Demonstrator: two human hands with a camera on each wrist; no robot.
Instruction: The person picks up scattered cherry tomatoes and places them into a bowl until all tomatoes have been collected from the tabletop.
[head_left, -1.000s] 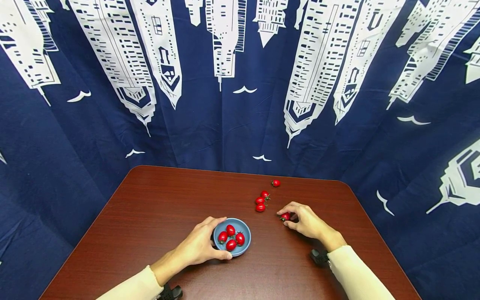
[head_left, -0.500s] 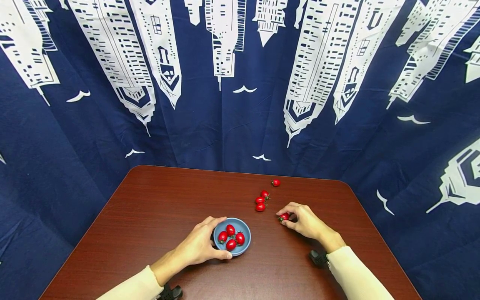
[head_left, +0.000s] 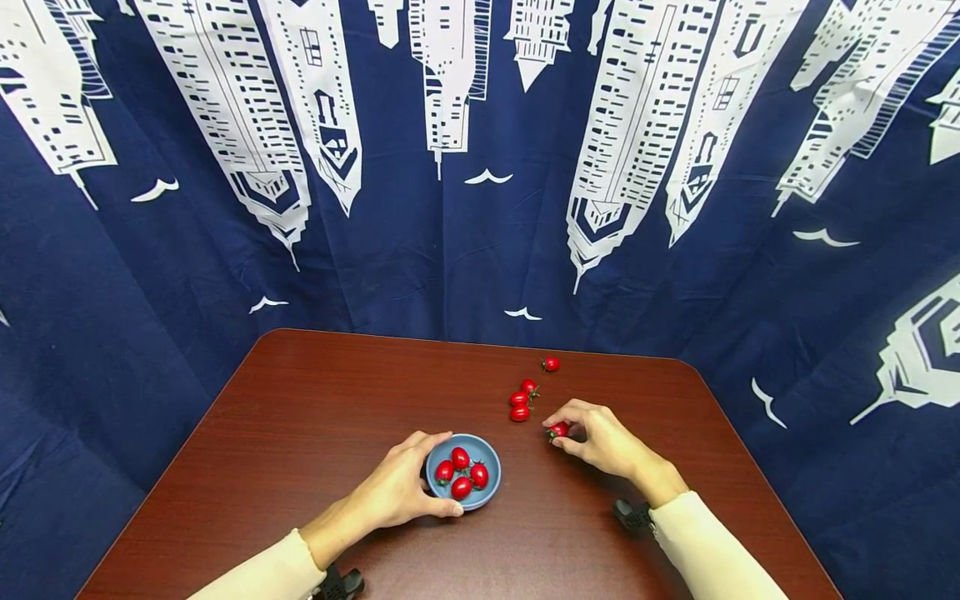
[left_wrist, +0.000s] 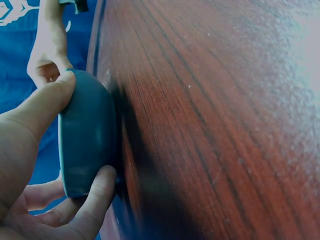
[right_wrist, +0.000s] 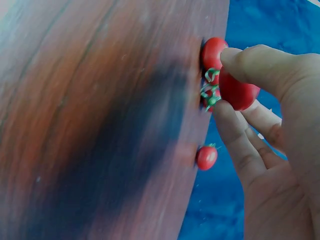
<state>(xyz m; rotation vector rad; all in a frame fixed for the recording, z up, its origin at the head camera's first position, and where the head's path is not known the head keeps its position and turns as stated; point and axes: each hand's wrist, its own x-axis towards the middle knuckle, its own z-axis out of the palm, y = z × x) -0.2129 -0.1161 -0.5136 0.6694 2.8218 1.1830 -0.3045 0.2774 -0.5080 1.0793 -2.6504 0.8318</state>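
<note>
My left hand [head_left: 401,487] grips a small blue bowl [head_left: 491,492] by its side, thumb at the near rim and fingers round the far side. Several cherry tomatoes [head_left: 461,458] lie inside it. In the left wrist view the bowl's outer wall [left_wrist: 87,135] shows between thumb and fingers, close over the tabletop. To the right, my right hand [head_left: 603,442] pinches one cherry tomato [head_left: 558,430] between thumb and fingertips. The right wrist view shows this held tomato [right_wrist: 239,92] in front of other tomatoes, with the shadow of the hand on the wood.
Beyond the right hand, three cherry tomatoes [head_left: 519,399] with green stems sit clustered on the brown wooden table [head_left: 337,392]. A single tomato [head_left: 551,364] lies farther back, near the table's far edge. A dark blue curtain [head_left: 405,250] with white building prints hangs behind.
My right hand has shifted slightly left with the tomato between its fingers. The left hand and the bowl stay in place.
</note>
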